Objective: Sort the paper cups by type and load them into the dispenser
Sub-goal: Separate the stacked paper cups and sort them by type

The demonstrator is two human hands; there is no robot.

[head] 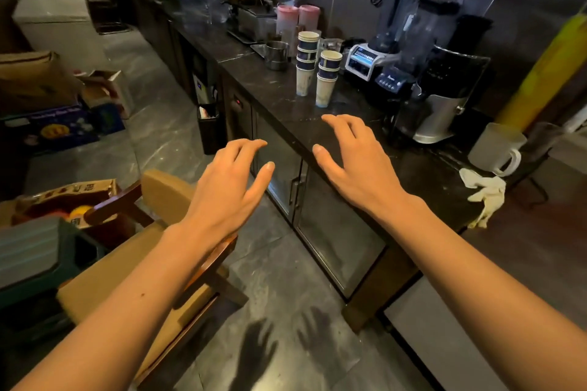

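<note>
While two paper cup stacks (314,68) stood on the table (286,105), your left hand (232,187) and right hand (355,165) hovered, each grip apart and empty.

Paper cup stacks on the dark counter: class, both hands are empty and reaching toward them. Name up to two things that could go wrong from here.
1. The taller stack and shorter stack stand close together, so a left hand or right hand grabbing one might topple the other.
2. The metal cup and blender crowd the stacks, so a wide reach could knock them.
</note>
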